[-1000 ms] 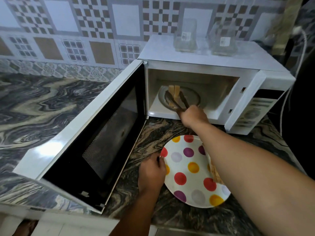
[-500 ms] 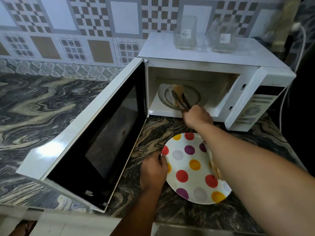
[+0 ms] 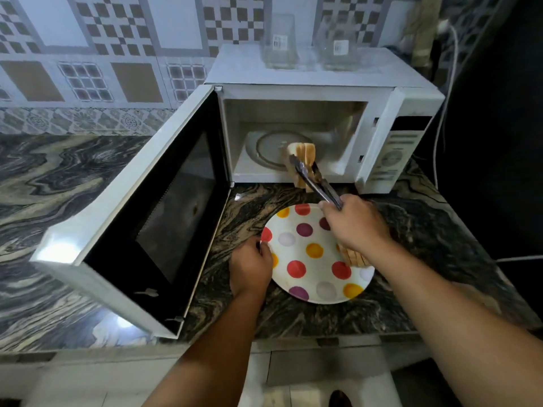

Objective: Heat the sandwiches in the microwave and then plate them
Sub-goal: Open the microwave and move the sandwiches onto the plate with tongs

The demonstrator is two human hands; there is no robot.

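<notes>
— White microwave (image 3: 308,80) at upper centre of the frame, door (image 3: 141,218) swung wide open toward lower left, dark window facing right.

— And inside?

— Round glass turntable (image 3: 270,148) on the cavity floor, bare apart from the sandwich overlapping its right edge in this view.

— Where exactly, the sandwich?

— Centre of the frame, at the cavity's front opening. Sandwich (image 3: 302,160) of stacked white slices, standing on edge, clamped between the tips of metal tongs (image 3: 316,183). Cannot tell whether lifted clear of the sill or touching it.

— Holding the tongs?

— Right hand (image 3: 355,227), fingers curled round the handles, squeezing them together, just right of centre and above the plate.

— The plate?

— Polka-dot plate (image 3: 305,259), white with red, yellow, purple and pale dots, flat on the marbled dark counter (image 3: 293,318), just in front of the microwave, centre right of the frame. Second sandwich (image 3: 354,258) lying at its right side, mostly hidden under the right wrist.

— Left hand?

— Left hand (image 3: 249,265) at the plate's left rim, fingers curled, fingertips gripping the edge.

— Anything else?

— Two clear glass containers (image 3: 280,42) with small labels on top of the microwave, upper centre. Patterned tile wall (image 3: 102,54) across the upper left. White cable (image 3: 449,83) hanging at the upper right.
</notes>
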